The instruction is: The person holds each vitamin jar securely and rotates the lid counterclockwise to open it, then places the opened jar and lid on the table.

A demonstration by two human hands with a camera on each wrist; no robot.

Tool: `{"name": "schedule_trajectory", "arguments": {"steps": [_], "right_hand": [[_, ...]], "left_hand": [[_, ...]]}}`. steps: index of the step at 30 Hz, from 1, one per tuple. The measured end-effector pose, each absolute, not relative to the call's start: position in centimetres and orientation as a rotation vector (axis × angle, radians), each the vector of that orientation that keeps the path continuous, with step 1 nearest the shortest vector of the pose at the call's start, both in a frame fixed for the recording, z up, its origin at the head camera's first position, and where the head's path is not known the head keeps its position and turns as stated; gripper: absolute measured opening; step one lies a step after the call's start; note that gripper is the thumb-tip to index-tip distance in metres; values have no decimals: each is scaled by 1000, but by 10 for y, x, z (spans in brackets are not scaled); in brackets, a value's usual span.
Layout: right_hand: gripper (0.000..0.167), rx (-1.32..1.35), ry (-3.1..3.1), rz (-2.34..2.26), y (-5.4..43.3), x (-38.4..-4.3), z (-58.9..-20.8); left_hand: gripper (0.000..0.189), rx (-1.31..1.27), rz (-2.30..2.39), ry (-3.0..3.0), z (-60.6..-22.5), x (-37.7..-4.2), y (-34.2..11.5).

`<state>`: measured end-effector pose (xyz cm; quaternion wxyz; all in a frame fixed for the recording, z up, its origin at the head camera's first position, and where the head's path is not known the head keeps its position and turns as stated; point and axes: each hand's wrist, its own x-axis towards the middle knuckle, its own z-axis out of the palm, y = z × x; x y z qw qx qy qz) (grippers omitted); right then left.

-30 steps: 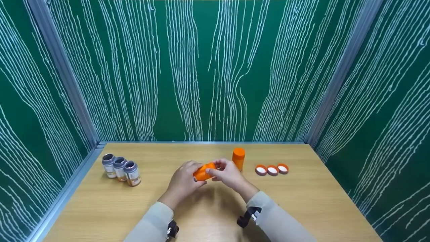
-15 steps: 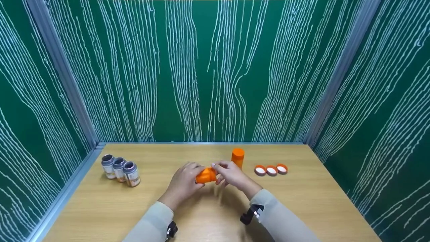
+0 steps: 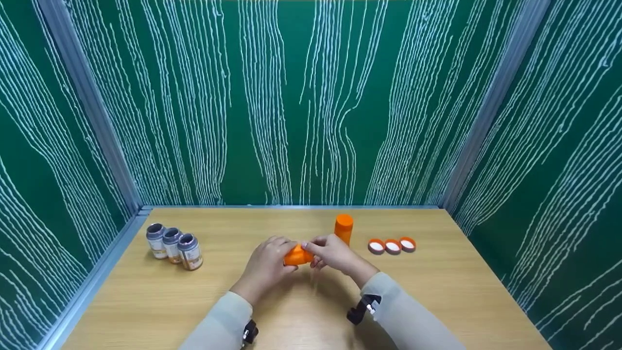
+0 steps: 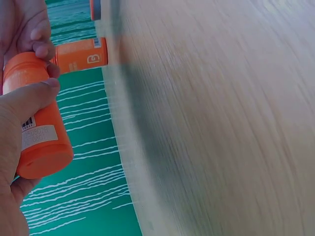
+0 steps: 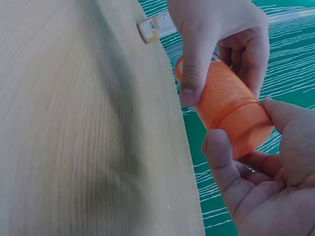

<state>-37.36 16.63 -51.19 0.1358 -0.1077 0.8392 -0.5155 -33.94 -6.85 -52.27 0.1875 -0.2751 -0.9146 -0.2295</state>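
Observation:
An orange bottle with a printed label is held off the table, lying nearly sideways. My left hand grips its body, the thumb along one side in the left wrist view. On the bottle's orange cap, at the right end, my right hand has its thumb and fingers pinched around the rim. Part of the bottle is hidden behind the fingers in the head view. Just beyond my right hand, a second orange bottle stands upright with its cap on.
To the left, 3 uncapped clear bottles with grey necks stand in a slanted row, the nearest bottle lowest. At right, 3 caps lie with white insides up, including the middle cap. Green walls with white streaks border the wooden table.
The held bottle has turned from an upward tilt to nearly level. My right fingers spread away from the cap half a second ago and now close on it again.

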Motion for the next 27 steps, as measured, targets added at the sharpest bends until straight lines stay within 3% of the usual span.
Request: {"name": "schedule_trajectory", "arguments": {"steps": [10,27], "right_hand": [[42,-352,2467,-1469,165,-372,-511],[41,-594,2567,-1387,168,-371,-507]], "left_hand": [[57,-751,-678,-2641,-524,-341,-71],[56,-771,-659,-2609,-525,-343,-72]]}}
